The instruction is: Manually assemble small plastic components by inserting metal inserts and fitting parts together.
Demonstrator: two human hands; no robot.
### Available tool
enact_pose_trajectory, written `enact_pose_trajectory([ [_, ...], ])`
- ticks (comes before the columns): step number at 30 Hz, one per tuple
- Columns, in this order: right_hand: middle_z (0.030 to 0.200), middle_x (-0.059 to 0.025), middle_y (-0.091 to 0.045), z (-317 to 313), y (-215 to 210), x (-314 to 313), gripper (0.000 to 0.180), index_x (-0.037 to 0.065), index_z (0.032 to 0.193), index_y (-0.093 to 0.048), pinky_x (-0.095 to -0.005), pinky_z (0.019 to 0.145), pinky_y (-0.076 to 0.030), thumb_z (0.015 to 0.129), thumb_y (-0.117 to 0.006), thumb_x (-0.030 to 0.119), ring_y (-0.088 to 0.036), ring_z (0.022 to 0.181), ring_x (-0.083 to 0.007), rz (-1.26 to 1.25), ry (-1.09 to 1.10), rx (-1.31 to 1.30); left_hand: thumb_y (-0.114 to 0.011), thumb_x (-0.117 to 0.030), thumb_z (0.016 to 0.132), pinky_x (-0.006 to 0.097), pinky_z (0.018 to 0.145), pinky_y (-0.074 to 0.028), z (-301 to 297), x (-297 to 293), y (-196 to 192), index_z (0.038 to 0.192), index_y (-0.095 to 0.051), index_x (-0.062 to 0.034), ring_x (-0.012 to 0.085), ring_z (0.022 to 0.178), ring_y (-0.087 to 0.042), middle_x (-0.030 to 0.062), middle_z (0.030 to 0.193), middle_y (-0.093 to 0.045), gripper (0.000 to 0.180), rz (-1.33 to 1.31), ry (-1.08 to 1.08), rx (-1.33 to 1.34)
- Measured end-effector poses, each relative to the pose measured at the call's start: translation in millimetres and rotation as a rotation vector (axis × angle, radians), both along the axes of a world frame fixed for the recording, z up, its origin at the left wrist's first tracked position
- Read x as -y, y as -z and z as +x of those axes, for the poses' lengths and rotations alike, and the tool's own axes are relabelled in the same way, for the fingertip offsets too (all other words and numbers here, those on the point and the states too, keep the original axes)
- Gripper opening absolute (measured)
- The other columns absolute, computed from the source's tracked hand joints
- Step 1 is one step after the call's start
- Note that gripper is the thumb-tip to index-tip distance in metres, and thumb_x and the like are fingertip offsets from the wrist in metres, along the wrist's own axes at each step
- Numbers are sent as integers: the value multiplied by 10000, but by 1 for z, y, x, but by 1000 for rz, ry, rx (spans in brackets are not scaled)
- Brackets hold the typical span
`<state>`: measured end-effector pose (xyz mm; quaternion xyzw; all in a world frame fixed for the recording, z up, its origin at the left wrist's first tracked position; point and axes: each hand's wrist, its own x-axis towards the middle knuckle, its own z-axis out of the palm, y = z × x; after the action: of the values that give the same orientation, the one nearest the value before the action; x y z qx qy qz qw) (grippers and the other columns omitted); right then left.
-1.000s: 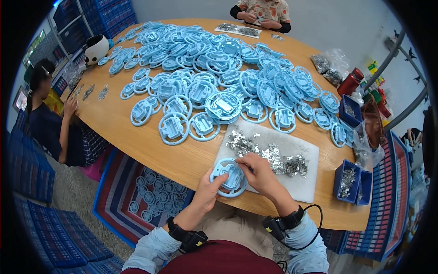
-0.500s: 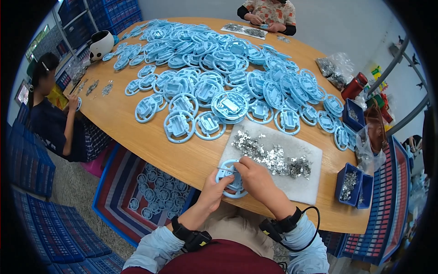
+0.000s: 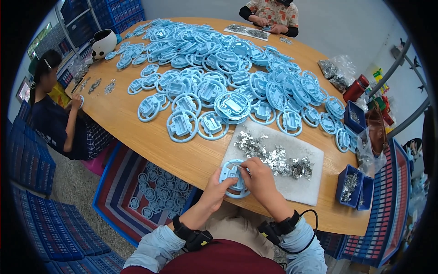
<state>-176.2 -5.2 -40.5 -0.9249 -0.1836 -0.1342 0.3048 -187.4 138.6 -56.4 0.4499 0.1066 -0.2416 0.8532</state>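
Note:
My left hand grips a light-blue round plastic part by its left side, thumb on top. The part is held at the table edge, over the near left corner of a white pad. My right hand is closed, fingers pinched round a thin metal tool, probably tweezers, whose tip is over the upper part of the blue piece. Its exact tip contact is too small to make out. Small silvery metal clips lie heaped on the pad, just beyond my right hand.
A big pile of blue parts covers the table's far middle. Blue bins with metal pieces stand right. A blue-rimmed crate of parts sits below, left. A red flask stands far right. Two co-workers sit around the table.
My right hand has shifted slightly, and the thin tool now slants instead of lying across the part's top. My left hand still holds the blue part. The whole view has shifted slightly.

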Motion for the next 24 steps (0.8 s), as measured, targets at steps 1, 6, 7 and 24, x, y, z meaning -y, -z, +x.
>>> enact_pose_trajectory([
  [1, 883, -90, -528, -1, 1, 1, 215, 39, 889, -561, -344, 536, -472, 676, -583, 33, -572, 650, -279, 38, 26, -13, -522, -13, 781, 256, 593, -514, 0, 0, 0, 1095, -410, -57, 123, 808, -557, 56, 949, -527, 336, -4, 6, 16],
  [6, 874, -86, -526, -12, -4, -5, 208, 68, 878, -566, -337, 487, -467, 673, -585, 39, -576, 627, -267, -156, 11, 80, -509, -28, 799, 260, 621, -511, 0, -1, 0, 1103, -410, -55, 118, 828, -553, 50, 951, -527, 321, -35, 5, 40],
  [7, 859, -82, -523, -14, -9, -6, 197, 80, 867, -568, -333, 472, -465, 674, -586, 44, -575, 615, -263, -215, 11, 100, -503, -37, 810, 263, 624, -511, -1, -2, 0, 1106, -410, -57, 116, 828, -553, 47, 952, -527, 311, -45, -2, 31],
  [24, 775, -78, -485, -16, -10, -8, 263, 60, 972, -530, -307, 472, -439, 716, -565, 109, -560, 577, -216, -383, -30, 72, -510, -115, 849, 255, 601, -504, -2, 1, 4, 1089, -408, -77, 108, 835, -540, 37, 966, -515, 263, -55, -29, 5],
])
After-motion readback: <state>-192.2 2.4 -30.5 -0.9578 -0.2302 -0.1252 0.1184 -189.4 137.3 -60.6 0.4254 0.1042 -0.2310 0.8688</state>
